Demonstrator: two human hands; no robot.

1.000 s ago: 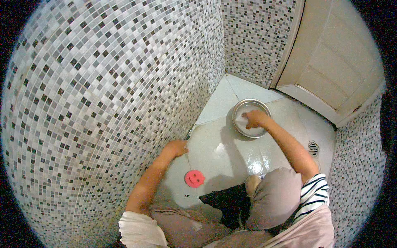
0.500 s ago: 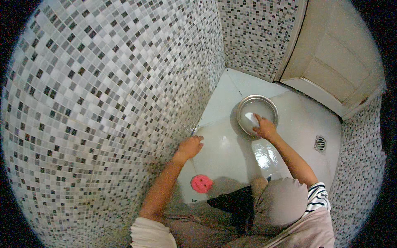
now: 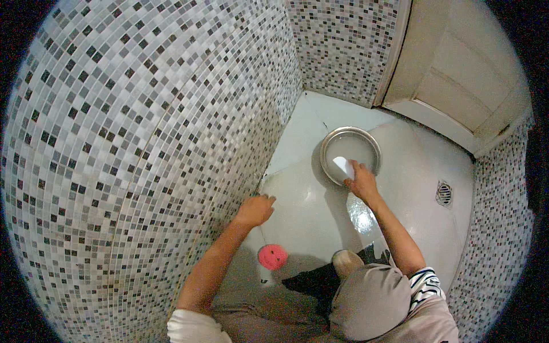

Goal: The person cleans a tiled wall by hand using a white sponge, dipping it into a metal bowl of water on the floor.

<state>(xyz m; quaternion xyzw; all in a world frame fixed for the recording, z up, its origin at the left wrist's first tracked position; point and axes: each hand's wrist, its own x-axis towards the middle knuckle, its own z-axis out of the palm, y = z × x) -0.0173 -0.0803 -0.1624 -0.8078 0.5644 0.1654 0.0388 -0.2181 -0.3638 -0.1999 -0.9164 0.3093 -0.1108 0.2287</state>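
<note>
A round metal basin (image 3: 374,141) holding cloudy water stands on the pale floor ahead of me. Over its near rim, my right hand (image 3: 361,180) is closed on a white piece with a rounded edge (image 3: 343,166), which shows above the water. I cannot make out exactly what that piece is. My left hand (image 3: 255,211) hovers low beside the tiled wall, its fingers curled loosely together with nothing visible in them. Nearer to me, a pink round sponge (image 3: 272,256) with a smiling face lies on the floor, below my left hand.
Mosaic-tiled walls (image 3: 143,143) rise at the left, back and right. A pale panelled door (image 3: 457,74) is at the far right, and a floor drain (image 3: 444,194) lies to the right of the basin. My bent knee (image 3: 372,300) is close to my right forearm.
My right hand has drawn back slightly toward the basin's near rim, and more of the white piece shows. The left hand has shifted slightly nearer to me. The whole view has shifted a little.
</note>
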